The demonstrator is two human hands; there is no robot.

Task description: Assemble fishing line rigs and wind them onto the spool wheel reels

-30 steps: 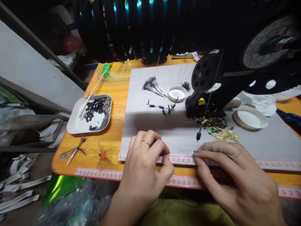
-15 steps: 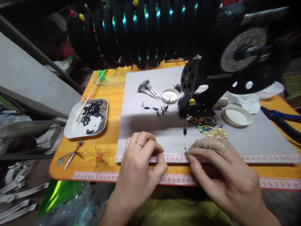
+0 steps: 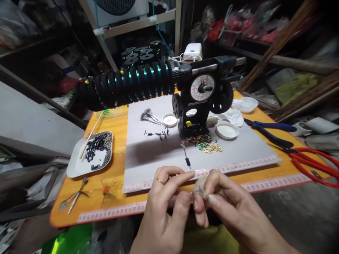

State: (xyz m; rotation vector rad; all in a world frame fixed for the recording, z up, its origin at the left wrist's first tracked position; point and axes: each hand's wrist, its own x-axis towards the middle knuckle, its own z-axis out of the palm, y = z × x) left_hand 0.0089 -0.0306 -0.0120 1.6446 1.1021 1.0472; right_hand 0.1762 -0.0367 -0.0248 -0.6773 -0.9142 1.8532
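My left hand (image 3: 169,201) and my right hand (image 3: 230,201) meet at the near edge of the grey board (image 3: 153,165). Both have thumb and fingers pinched together; whatever thin thing lies between them is too small to name. A wrapped finger of my right hand shows between the two. Just beyond the fingertips, a small black cylinder (image 3: 188,161) hangs on a thin line with orange beads above it. Behind it stands a black geared machine (image 3: 196,113) with a long ribbed roller (image 3: 137,83). Multicoloured beads (image 3: 200,140) and gold beads (image 3: 212,147) are heaped at its foot.
At left, a white tray (image 3: 72,165) holds black cylinders and a stick. Wire bundles (image 3: 150,116), small round dishes (image 3: 227,131) and a white cloth (image 3: 233,116) surround the machine. Pliers (image 3: 272,128) and red-handled scissors (image 3: 312,158) lie at right. Measuring tapes (image 3: 111,211) run along the edges.
The view has tilted up and back, showing more of the machine and shelves. My hands have come together from apart. The hanging black cylinder now slants.
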